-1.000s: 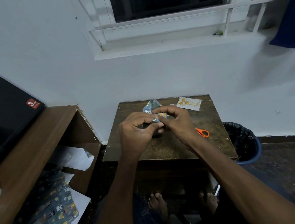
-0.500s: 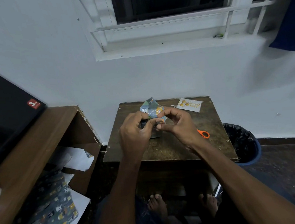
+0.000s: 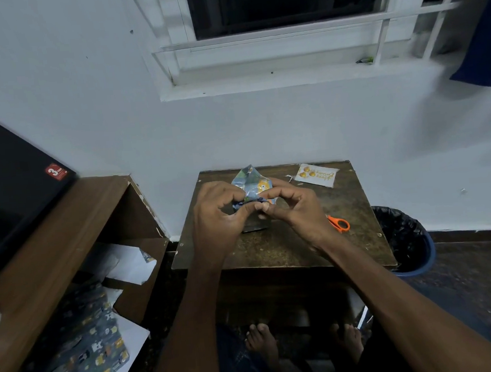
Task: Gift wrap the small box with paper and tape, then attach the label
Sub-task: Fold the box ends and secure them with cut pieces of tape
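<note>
Head view: left hand (image 3: pixel 217 215) and right hand (image 3: pixel 296 208) meet over the worn, speckled wooden table (image 3: pixel 288 250), fingertips pinching crinkled glossy blue patterned wrapping paper (image 3: pixel 251 185) folded to a peak around the small box (image 3: pixel 253 225), whose dark lower edge shows beneath. White rectangular label (image 3: pixel 316 175) lies at the far right; orange-handled scissors (image 3: pixel 339 223) just beside the right wrist.

small box (image 3: pixel 253 225) mostly behind hands (image 3: pixel 258 208), scissors (image 3: pixel 339 224) blades hidden, label (image 3: pixel 317 174) writing illegible
</note>
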